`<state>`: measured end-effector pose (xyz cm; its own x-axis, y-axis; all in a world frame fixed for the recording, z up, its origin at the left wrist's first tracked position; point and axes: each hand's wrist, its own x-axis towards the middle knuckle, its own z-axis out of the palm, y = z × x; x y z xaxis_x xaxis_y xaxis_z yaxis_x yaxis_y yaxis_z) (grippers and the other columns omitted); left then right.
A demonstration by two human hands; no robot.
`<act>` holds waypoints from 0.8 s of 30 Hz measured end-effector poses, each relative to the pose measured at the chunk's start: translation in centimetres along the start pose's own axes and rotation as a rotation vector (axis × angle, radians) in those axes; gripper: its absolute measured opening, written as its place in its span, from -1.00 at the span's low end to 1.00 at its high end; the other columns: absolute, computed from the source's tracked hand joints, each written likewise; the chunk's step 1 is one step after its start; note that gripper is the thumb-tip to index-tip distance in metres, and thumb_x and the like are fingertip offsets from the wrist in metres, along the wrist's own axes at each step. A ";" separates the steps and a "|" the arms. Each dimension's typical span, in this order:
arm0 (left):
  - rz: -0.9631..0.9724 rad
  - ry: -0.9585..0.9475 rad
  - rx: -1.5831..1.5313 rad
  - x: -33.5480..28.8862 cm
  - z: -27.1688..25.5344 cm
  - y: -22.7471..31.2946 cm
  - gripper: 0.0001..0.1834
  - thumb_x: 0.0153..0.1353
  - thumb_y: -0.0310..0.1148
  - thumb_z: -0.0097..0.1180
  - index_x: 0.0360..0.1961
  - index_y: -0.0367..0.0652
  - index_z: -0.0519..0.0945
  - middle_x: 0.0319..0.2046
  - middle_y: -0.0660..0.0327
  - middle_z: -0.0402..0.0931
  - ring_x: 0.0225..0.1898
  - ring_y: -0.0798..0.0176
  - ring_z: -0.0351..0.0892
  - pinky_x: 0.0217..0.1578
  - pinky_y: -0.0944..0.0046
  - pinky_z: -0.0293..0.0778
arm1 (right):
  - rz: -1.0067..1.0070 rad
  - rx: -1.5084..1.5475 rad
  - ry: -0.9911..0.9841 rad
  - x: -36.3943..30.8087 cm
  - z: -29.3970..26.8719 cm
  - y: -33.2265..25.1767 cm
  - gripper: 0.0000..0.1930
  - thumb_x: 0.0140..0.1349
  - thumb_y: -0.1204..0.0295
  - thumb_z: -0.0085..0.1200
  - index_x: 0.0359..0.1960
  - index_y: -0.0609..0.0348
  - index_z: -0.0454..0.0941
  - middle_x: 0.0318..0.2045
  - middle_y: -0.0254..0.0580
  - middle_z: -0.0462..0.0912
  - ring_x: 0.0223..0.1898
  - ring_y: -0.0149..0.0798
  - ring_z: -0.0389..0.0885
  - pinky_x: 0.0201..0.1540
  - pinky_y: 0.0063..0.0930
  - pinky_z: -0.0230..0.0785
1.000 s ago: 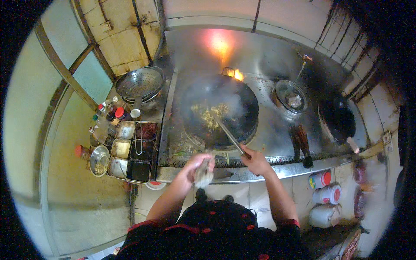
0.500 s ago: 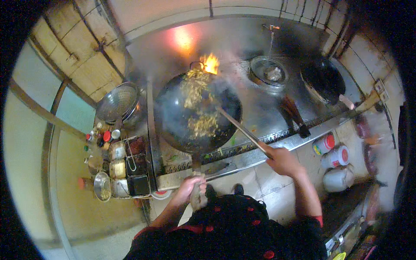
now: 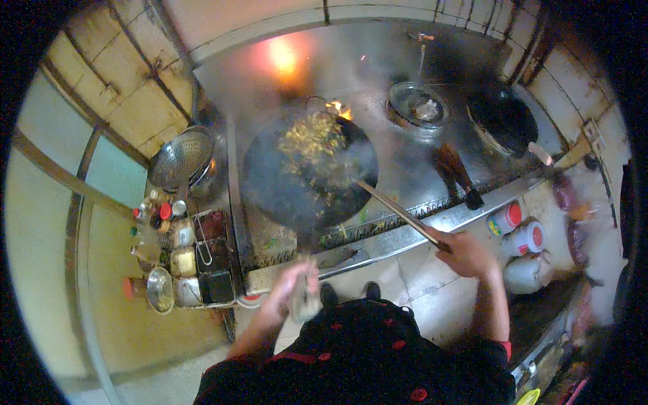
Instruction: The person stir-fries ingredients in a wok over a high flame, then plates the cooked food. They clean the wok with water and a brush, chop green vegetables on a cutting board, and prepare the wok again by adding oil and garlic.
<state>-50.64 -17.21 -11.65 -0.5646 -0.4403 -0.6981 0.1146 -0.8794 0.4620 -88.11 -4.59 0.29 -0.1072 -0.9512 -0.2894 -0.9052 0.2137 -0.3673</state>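
Head view: left hand (image 3: pixel 291 282) blurry, fingers clamped on pale cloth (image 3: pixel 306 305) at handle of black wok (image 3: pixel 266 185). Right hand (image 3: pixel 466 254), fingers wrapped round long-handled utensil (image 3: pixel 399 212) reaching over wok. Wok's at stove (image 3: pixel 418 165), smoky, blurred food (image 3: pixel 310 140) inside; flame (image 3: pixel 342 111) by far rim.

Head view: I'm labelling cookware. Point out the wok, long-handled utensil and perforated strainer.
Wok (image 3: pixel 265 181), head view: left inner wall.
Long-handled utensil (image 3: pixel 398 209), head view: shaft.
Perforated strainer (image 3: pixel 181 156), head view: bowl.

black top (image 3: pixel 358 368), red-trimmed sleeves (image 3: pixel 489 354), red dots (image 3: pixel 418 394), dark shoes (image 3: pixel 372 291)
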 end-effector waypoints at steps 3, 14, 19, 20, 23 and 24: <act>-0.086 -0.439 -0.517 2.8 1.6 4.1 -0.77 0.19 -0.26 -0.02 -0.32 -0.22 0.47 -0.59 0.26 0.44 -0.61 0.34 0.43 -0.58 0.30 0.41 | -0.081 0.060 -0.022 0.7 0.0 0.7 -0.44 0.09 0.39 0.07 0.18 -0.31 0.31 -0.36 0.05 0.60 -0.36 0.05 0.58 -0.26 -0.21 0.42; 0.079 0.086 0.114 0.0 -0.1 -1.5 -0.82 0.22 -0.28 -0.06 -0.35 -0.16 0.48 -0.56 0.27 0.44 -0.59 0.33 0.46 -0.58 0.29 0.42 | 0.111 0.007 -0.077 -1.4 -2.0 -1.4 -0.43 0.14 0.35 0.03 0.23 -0.35 0.23 -0.21 0.08 0.58 -0.19 0.12 0.56 -0.08 -0.15 0.42; 0.277 -0.096 -0.333 3.9 4.2 1.1 -0.84 0.18 -0.30 0.02 -0.45 -0.15 0.44 -0.64 0.27 0.42 -0.65 0.34 0.42 -0.61 0.30 0.40 | -0.068 -0.092 0.028 4.8 0.2 -4.5 -0.49 0.10 0.39 0.09 0.15 -0.16 0.37 -0.31 0.02 0.62 -0.28 -0.03 0.61 -0.24 -0.26 0.43; 0.213 -0.030 -0.237 4.3 4.2 0.2 -0.86 0.16 -0.32 0.04 -0.43 -0.16 0.45 -0.64 0.26 0.42 -0.64 0.33 0.43 -0.61 0.30 0.40 | -0.038 -0.117 0.116 6.4 1.7 -4.8 -0.49 0.11 0.39 0.07 0.16 -0.13 0.35 -0.33 0.02 0.61 -0.31 -0.05 0.61 -0.26 -0.27 0.43; 0.132 0.142 0.006 3.6 2.2 -3.8 -0.88 0.12 -0.42 0.07 -0.36 -0.25 0.47 -0.64 0.21 0.42 -0.65 0.26 0.43 -0.61 0.26 0.39 | -0.113 0.035 0.271 6.8 4.5 -3.3 -0.48 0.17 0.38 0.03 0.21 -0.08 0.28 -0.44 0.01 0.59 -0.45 -0.11 0.59 -0.38 -0.27 0.42; 0.215 -0.027 -0.057 3.1 1.5 -4.6 -0.90 0.12 -0.46 0.03 -0.40 -0.29 0.48 -0.63 0.16 0.42 -0.64 0.25 0.44 -0.60 0.23 0.39 | -0.207 0.180 0.316 5.9 4.9 -2.4 -0.47 0.18 0.36 0.02 0.23 -0.09 0.24 -0.49 0.01 0.58 -0.52 -0.12 0.57 -0.45 -0.26 0.42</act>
<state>-54.12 -14.20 -15.10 -0.5442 -0.6140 -0.5717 0.2801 -0.7753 0.5661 -84.54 -9.60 -4.90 -0.0772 -0.9936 0.0822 -0.8375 0.0199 -0.5460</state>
